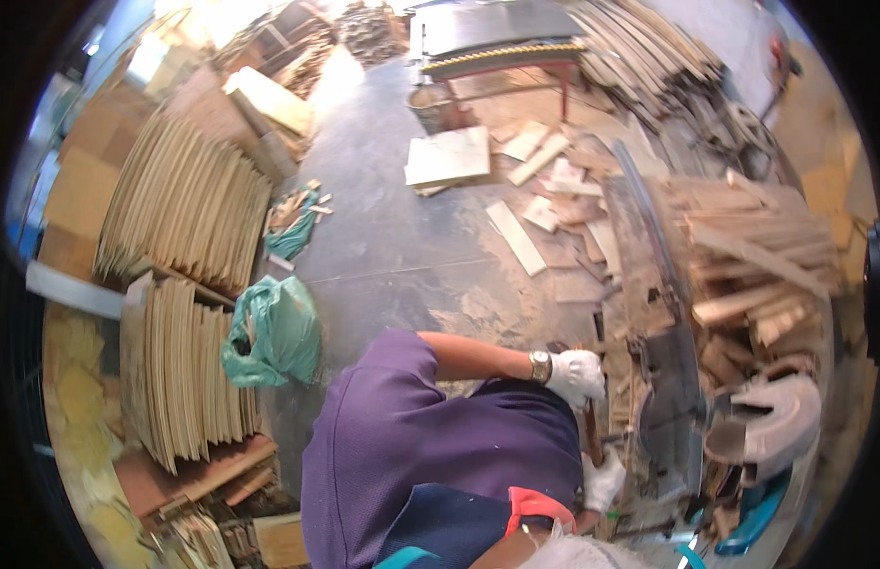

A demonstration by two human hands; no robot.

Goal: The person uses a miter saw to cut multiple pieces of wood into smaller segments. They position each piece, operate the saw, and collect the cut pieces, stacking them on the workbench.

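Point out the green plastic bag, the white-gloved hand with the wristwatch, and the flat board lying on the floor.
green plastic bag (274,332), head view, on its bulging middle.
gloved hand (577,376), head view, on the back of the glove.
flat board (448,156), head view, on its top face.

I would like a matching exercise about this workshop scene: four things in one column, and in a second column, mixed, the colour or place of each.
Things:
1. plastic bag
2. gloved hand with the wristwatch
3. stacked thin wood sheets
4. loose wood offcuts

Colour or place:
A. heaped at the right, beside the machine
B. white, gripping a dark stick
C. green, on the floor by the sheets
D. standing on edge at the left

Pairs: 1-C, 2-B, 3-D, 4-A
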